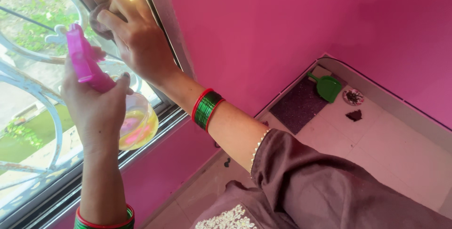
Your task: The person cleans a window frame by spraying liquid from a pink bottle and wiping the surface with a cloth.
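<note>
- L hand (96,111): fingers wrapped round pink spray bottle (101,85), clear yellowish belly, held up vs window pane (28,36).
- R hand (136,36): fingers together, pressing brownish cloth (96,19) on glass by window frame (160,26), top edge.
- Green dustpan (327,87) on floor, far corner by pink wall (282,22).

Obstacles: window frame (162,26) and pink wall (282,22) crowd my right hand (136,36) | curved grille (33,88) beyond glass | Free: room side.

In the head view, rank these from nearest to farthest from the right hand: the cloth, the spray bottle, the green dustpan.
1. Cloth: pressed under the right hand against the window frame.
2. Spray bottle: just left, held in the left hand.
3. Green dustpan: far right, on the floor by the pink wall.
</note>
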